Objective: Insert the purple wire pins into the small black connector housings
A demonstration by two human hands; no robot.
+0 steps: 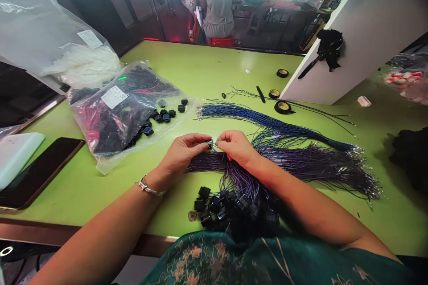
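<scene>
A small black connector (209, 144) is pinched between the thumb and fingers of my left hand (183, 151). Just right of it, the fingertips of my right hand (236, 146) are pressed together on a thin wire end at the connector's edge. Purple wires (314, 167) lie in a thick bundle under and beyond my right forearm, with blue wires (261, 118) behind them. Nearest my body is a pile of black connectors (217, 207) with wires attached. More loose connectors (166, 118) spill from a clear plastic bag (113, 116) at the left.
A dark phone (40, 171) lies at the left edge beside a white item (20, 153). Rolls of black tape (282, 107) sit near a white upright panel (361, 31). A large bag of white pieces (90, 64) stands back left. Beyond the table is a person (219, 13).
</scene>
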